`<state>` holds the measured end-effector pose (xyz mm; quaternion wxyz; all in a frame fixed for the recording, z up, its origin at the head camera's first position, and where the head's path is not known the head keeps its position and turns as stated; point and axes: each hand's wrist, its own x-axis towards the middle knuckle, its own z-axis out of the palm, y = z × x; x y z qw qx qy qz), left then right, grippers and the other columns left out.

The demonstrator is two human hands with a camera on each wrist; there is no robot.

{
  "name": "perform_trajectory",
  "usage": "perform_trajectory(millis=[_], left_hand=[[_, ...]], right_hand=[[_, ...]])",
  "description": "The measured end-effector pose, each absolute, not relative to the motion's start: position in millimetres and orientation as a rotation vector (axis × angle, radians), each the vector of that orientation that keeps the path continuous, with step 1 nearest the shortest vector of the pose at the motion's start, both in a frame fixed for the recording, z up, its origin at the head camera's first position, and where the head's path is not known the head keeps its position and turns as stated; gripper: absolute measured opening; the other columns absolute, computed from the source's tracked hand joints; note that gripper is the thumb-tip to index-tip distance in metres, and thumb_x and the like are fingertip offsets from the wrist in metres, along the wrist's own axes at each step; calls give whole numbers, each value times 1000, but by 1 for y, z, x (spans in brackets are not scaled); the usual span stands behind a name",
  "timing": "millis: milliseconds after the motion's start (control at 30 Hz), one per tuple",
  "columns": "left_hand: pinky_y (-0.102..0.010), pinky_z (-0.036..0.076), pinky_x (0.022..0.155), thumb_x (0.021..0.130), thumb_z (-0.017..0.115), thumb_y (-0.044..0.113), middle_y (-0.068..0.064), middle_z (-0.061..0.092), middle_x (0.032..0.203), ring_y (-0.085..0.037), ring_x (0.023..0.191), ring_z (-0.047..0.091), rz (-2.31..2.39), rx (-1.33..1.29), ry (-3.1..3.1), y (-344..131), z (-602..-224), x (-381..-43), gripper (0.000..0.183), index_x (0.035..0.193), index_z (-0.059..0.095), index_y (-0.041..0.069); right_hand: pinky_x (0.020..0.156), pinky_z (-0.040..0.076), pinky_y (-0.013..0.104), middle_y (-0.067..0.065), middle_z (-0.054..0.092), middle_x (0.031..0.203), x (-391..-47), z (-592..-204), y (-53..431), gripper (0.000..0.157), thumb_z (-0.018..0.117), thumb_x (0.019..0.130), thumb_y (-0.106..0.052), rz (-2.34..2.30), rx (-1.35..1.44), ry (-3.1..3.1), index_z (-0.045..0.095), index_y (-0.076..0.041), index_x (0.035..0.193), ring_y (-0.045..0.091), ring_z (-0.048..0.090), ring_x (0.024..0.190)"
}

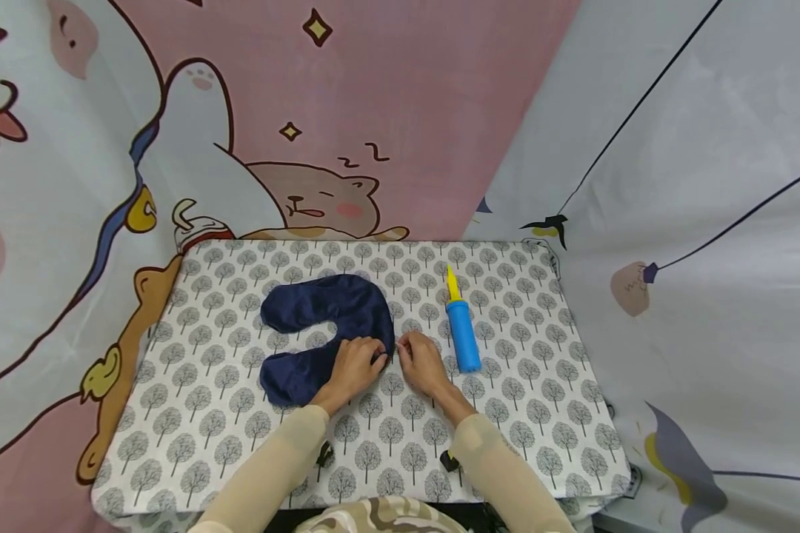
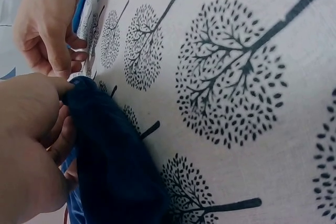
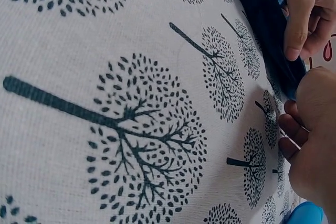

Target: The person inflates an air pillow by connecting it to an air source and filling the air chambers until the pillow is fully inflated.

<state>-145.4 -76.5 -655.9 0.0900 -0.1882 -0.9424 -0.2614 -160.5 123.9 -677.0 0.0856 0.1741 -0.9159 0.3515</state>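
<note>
A navy blue U-shaped neck pillow (image 1: 367, 307) lies on the table with its opening to the left. My left hand (image 1: 358, 364) is on its lower right part and pinches the edge; in the left wrist view the thumb presses the dark plush fabric (image 2: 113, 150). Just right of that edge is my right hand (image 1: 425, 364), fingers bent and fingertips close to the left hand's. In the right wrist view the right hand (image 3: 315, 129) has its fingers curled beside the pillow; I cannot tell whether they pinch anything.
Right of the right hand lies a blue hand pump (image 1: 464, 337) with a yellow nozzle (image 1: 452, 283) pointing away. A white cloth with a tree print covers the table (image 1: 220, 422). Behind it hangs a cartoon-printed curtain (image 1: 407, 96), which also runs along both sides.
</note>
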Motion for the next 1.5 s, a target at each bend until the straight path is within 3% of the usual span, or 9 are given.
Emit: perform_trajectory(millis=[267,667,933,1067,1333,1500], left_hand=[[-51,59,83,100,84,14,-3,80,92,-26,84,77,-854,-591,-2782,-81,-656,-144,4,100,82,10],[-49,60,87,102,83,14,-1,79,92,-21,83,77,-938,-586,-2779,-85,-654,-131,4,101,82,11],[-49,57,81,100,84,14,0,76,88,-18,77,73,-987,-637,-2699,-94,-660,-121,4,99,81,12],[-44,55,75,98,85,12,1,73,84,-14,73,69,-988,-693,-2672,-99,-661,-117,6,97,80,13],[-29,55,67,98,85,7,0,72,83,-11,70,65,-1102,-791,-2662,-115,-656,-106,6,98,80,10],[-24,51,64,106,79,16,2,71,86,-4,72,61,-1239,-899,-2575,-132,-674,-106,6,102,79,13]], right_hand=[[74,59,35,7,72,93,-165,-676,121,5,73,108,-11,966,477,-2737,74,-9,103,20,68,82],[78,61,43,14,73,95,-177,-675,122,8,71,110,-10,971,439,-2746,73,-3,105,28,70,86],[71,58,43,10,70,90,-184,-688,126,7,71,107,-10,987,506,-2561,71,-5,102,22,66,80],[73,59,44,13,72,91,-186,-685,128,8,70,108,-9,1025,508,-2550,73,-2,103,26,68,81],[74,56,31,8,73,95,-214,-745,146,25,62,115,-28,998,448,-2593,73,-8,105,17,66,82],[76,57,32,8,74,98,-209,-729,148,23,63,115,-26,1014,450,-2603,74,-7,109,19,68,85]])
